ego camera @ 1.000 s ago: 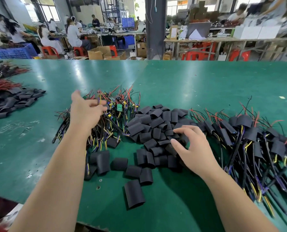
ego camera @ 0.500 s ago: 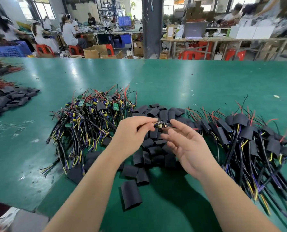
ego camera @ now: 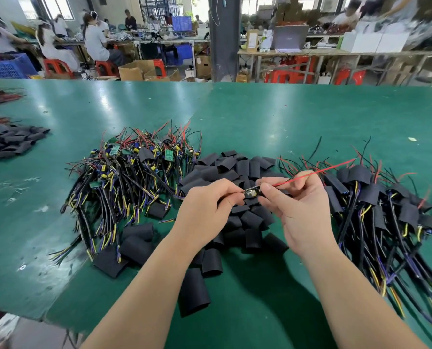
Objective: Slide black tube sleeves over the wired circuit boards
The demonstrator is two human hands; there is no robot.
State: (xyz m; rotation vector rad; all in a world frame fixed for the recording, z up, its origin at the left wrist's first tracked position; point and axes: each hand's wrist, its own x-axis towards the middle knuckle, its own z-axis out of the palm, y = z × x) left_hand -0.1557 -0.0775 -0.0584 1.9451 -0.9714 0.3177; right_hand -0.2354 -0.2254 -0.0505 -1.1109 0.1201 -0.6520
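Note:
A small wired circuit board (ego camera: 251,192) hangs between my two hands above the heap of black tube sleeves (ego camera: 237,172). My left hand (ego camera: 205,212) pinches the board's left end. My right hand (ego camera: 295,205) grips its right end, where a red wire (ego camera: 318,172) runs up to the right. Unsleeved boards with coloured wires lie in a pile (ego camera: 132,170) to the left. Boards wearing black sleeves lie in a pile (ego camera: 376,205) to the right. I cannot tell whether a sleeve is on the held board.
The green table (ego camera: 285,117) runs far back. Loose sleeves (ego camera: 193,290) lie near its front edge. Another heap of sleeves and red wires (ego camera: 6,142) sits at the far left. People work at benches beyond the table, behind a dark pillar (ego camera: 222,39).
My left hand left the unsleeved pile carrying a board to the centre. My right hand rose from the sleeve heap and closed on the board's right end; the red wire now sticks out right.

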